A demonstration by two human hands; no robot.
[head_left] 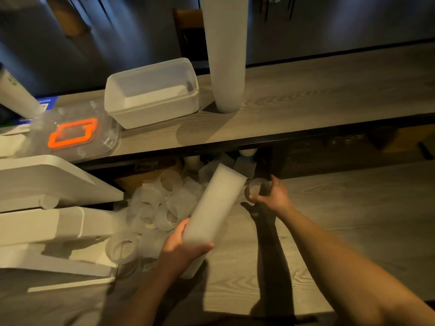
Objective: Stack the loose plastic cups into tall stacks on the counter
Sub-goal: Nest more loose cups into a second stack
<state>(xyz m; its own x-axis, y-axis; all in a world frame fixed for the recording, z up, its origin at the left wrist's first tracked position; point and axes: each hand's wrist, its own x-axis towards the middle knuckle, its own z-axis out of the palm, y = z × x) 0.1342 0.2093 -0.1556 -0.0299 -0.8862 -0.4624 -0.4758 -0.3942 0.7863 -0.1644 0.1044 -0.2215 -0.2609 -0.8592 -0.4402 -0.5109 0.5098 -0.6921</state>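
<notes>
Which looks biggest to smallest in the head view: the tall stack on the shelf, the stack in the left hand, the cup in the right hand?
1. Tall stack, running out of frame at the top.
2. Held stack, though it is nearer the camera, so the gap is unsure.
3. Single cup, clearly smallest.

No text, label, brand or number can be read anywhere in the view. A blue box [48,102] at the far left of the upper shelf carries small white printing, and it is too blurred and too small to make out.
</notes>
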